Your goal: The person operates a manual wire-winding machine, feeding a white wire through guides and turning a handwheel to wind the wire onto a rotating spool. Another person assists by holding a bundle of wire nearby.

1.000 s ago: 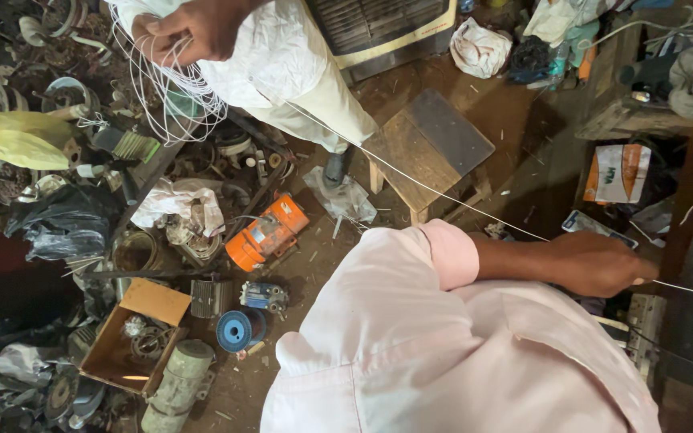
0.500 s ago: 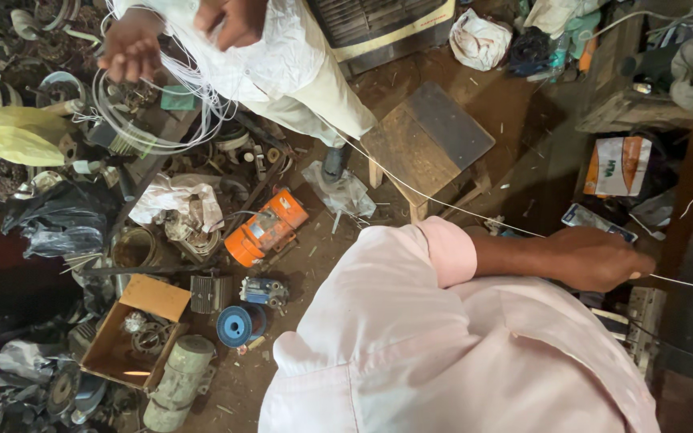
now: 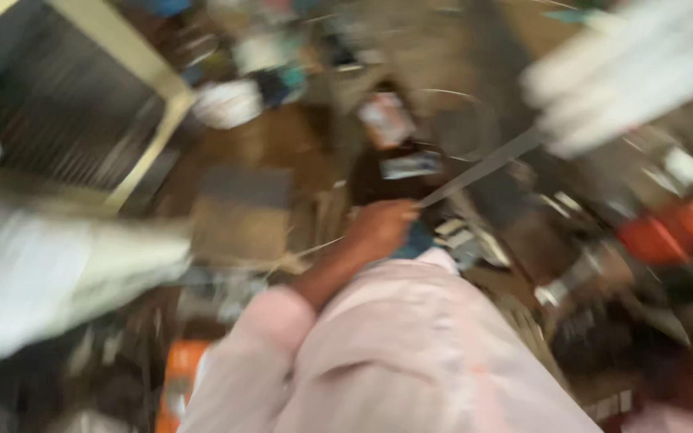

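1. One hand (image 3: 384, 227) is showing, at the end of a bare forearm coming out of a pink sleeve (image 3: 258, 337); which hand it is cannot be told through the blur.
2. It is curling closed around one thin wire (image 3: 483, 166), which is running up and right from the hand.
3. One wooden stool (image 3: 242, 220) is standing just left of the hand.
4. One orange box (image 3: 176, 381) is lying below the stool.
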